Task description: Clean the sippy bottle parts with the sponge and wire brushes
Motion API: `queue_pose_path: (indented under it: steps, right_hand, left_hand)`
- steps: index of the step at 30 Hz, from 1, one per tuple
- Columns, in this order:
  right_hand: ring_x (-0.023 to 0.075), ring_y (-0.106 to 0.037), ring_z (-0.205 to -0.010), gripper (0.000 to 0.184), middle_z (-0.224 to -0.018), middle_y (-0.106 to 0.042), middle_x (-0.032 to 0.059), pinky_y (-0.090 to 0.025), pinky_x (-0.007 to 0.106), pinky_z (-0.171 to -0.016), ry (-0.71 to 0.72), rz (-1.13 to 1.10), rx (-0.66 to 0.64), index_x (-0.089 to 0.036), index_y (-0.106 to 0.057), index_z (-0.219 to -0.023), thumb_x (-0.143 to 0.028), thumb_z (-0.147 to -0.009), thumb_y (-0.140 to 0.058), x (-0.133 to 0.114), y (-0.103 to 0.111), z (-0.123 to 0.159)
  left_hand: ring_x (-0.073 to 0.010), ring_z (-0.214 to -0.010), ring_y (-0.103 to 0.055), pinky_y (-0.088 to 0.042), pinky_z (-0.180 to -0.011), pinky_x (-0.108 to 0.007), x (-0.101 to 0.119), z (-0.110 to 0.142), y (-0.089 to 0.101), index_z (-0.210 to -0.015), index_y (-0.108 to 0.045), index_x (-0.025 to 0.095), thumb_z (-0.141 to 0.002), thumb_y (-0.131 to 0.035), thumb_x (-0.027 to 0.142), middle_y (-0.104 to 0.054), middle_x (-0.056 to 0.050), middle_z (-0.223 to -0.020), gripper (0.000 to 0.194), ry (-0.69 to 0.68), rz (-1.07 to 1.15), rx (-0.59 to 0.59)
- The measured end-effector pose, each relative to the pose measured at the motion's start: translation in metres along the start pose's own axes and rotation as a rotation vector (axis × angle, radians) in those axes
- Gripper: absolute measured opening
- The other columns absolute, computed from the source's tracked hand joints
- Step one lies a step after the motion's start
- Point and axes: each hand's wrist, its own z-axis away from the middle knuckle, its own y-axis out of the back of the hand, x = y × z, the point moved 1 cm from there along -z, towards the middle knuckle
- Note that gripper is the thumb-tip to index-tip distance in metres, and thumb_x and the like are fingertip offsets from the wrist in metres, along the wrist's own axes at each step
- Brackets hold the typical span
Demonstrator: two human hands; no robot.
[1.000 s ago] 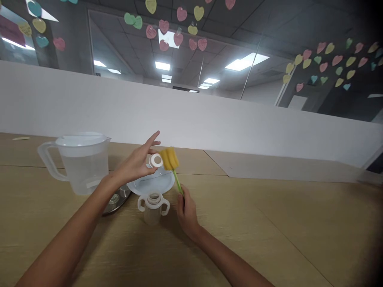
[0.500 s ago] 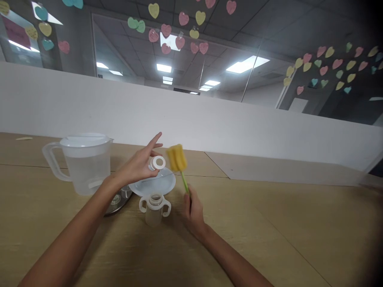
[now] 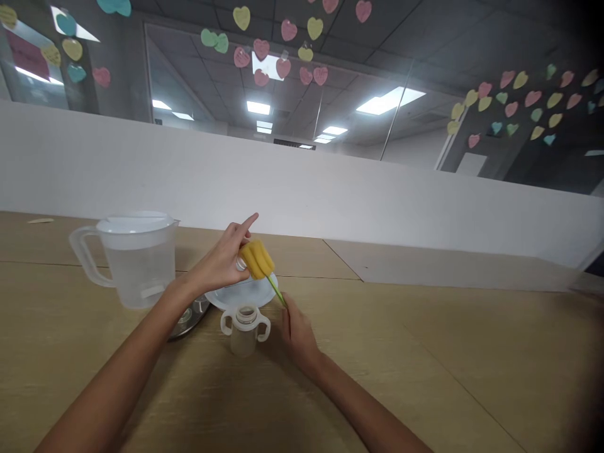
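My left hand (image 3: 221,259) pinches a small white bottle cap ring (image 3: 240,264) above a pale bowl (image 3: 252,294), the index finger stretched away. My right hand (image 3: 301,336) grips the green stick of a yellow sponge brush (image 3: 257,259). The sponge head is at the ring and covers most of it; I cannot tell how far it goes in. Below them a clear baby bottle (image 3: 243,343) with two white handles stands upright, its top uncovered.
A lidded clear plastic pitcher (image 3: 141,261) with liquid in it stands at the left. A round metal tray (image 3: 191,324) with small items on it lies partly behind my left forearm. A low white wall (image 3: 302,189) runs along the table's back.
My right hand has moved left, bringing the sponge head from beside the cap ring up against it. My left hand has barely shifted. The bottle, bowl and pitcher have stayed in place.
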Motion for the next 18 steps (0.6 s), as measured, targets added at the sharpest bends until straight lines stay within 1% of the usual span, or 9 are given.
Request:
queue_pose_path:
  steps: [2,4,6,8,10,13,15,17,18]
  right_hand:
    - [0.0227,-0.066,-0.094,0.037,-0.107,-0.068,0.0116,-0.053,0.036,-0.079,-0.1,0.021,0.042,-0.016,-0.051,-0.123,-0.019,-0.092,-0.031,-0.0003,0.0022,-0.0022]
    - [0.0216,-0.065,-0.094,0.037,-0.107,-0.067,0.0106,-0.052,0.035,-0.081,-0.144,0.023,0.093,-0.016,-0.05,-0.123,-0.019,-0.093,-0.03,-0.0009,0.0054,-0.0035]
    - [0.0211,-0.064,-0.098,0.037,-0.111,-0.066,0.0103,-0.052,0.034,-0.083,-0.076,0.013,0.071,-0.017,-0.05,-0.124,-0.019,-0.092,-0.032,-0.0013,0.0066,-0.0032]
    - [0.0218,-0.064,-0.1,0.038,-0.113,-0.066,0.0109,-0.052,0.034,-0.083,0.008,0.014,-0.007,-0.018,-0.05,-0.125,-0.018,-0.09,-0.035,-0.0006,0.0053,-0.0025]
    - [0.0224,-0.066,-0.095,0.039,-0.111,-0.067,0.0108,-0.053,0.033,-0.079,-0.016,0.038,-0.045,-0.018,-0.05,-0.126,-0.017,-0.09,-0.034,0.0019,0.004,-0.0028]
    - [0.0217,-0.067,-0.087,0.039,-0.104,-0.069,0.0094,-0.053,0.033,-0.074,-0.132,0.087,0.014,-0.018,-0.048,-0.126,-0.018,-0.093,-0.029,0.0057,0.0053,-0.005]
    - [0.0214,-0.067,-0.091,0.038,-0.106,-0.068,0.0099,-0.052,0.033,-0.077,-0.086,0.099,0.026,-0.017,-0.048,-0.126,-0.019,-0.093,-0.028,0.0061,0.0065,-0.0057]
    - [0.0219,-0.066,-0.096,0.039,-0.112,-0.066,0.0115,-0.052,0.032,-0.079,0.002,0.11,-0.027,-0.016,-0.048,-0.126,-0.02,-0.092,-0.03,0.0056,0.0064,-0.0055]
    - [0.0223,-0.066,-0.095,0.039,-0.112,-0.066,0.0122,-0.052,0.033,-0.078,0.018,0.125,-0.059,-0.015,-0.048,-0.126,-0.02,-0.092,-0.03,0.0056,0.0061,-0.0053]
  left_hand:
    - [-0.0175,-0.097,-0.055,-0.045,-0.093,-0.038,-0.0014,0.0001,-0.0011,-0.145,-0.009,0.033,-0.067,-0.062,0.015,-0.038,-0.005,-0.112,0.095,0.009,-0.009,-0.003]
    - [-0.0179,-0.096,-0.055,-0.046,-0.091,-0.038,-0.0024,0.0005,-0.0018,-0.143,-0.012,0.034,-0.067,-0.062,0.016,-0.037,-0.004,-0.111,0.092,0.019,-0.014,-0.014]
    - [-0.0196,-0.096,-0.054,-0.047,-0.089,-0.039,-0.0031,0.001,-0.0025,-0.141,-0.016,0.031,-0.067,-0.064,0.02,-0.037,-0.004,-0.108,0.089,0.023,-0.031,-0.034]
    - [-0.0214,-0.096,-0.052,-0.048,-0.086,-0.039,-0.0041,0.0013,-0.0031,-0.139,-0.019,0.028,-0.066,-0.067,0.025,-0.038,-0.004,-0.105,0.088,0.02,-0.065,-0.049]
    - [-0.0215,-0.095,-0.052,-0.047,-0.086,-0.039,-0.0058,0.0012,-0.0037,-0.139,-0.019,0.028,-0.065,-0.067,0.023,-0.039,-0.004,-0.104,0.088,0.014,-0.077,-0.05]
    - [-0.0191,-0.092,-0.055,-0.047,-0.085,-0.037,-0.0087,0.0008,-0.0039,-0.136,-0.019,0.028,-0.066,-0.064,0.019,-0.039,-0.004,-0.107,0.084,0.02,-0.026,-0.037]
    - [-0.0183,-0.09,-0.055,-0.048,-0.081,-0.035,-0.0096,0.0008,-0.0034,-0.132,-0.022,0.026,-0.066,-0.064,0.022,-0.04,-0.003,-0.104,0.079,0.028,-0.019,-0.017]
    - [-0.0185,-0.087,-0.054,-0.048,-0.076,-0.034,-0.0097,0.001,-0.0027,-0.128,-0.025,0.024,-0.065,-0.066,0.024,-0.041,-0.003,-0.099,0.075,0.027,-0.066,-0.008]
    - [-0.0185,-0.086,-0.054,-0.047,-0.074,-0.033,-0.0095,0.0013,-0.0024,-0.127,-0.026,0.023,-0.065,-0.066,0.024,-0.041,-0.003,-0.098,0.073,0.025,-0.09,-0.011]
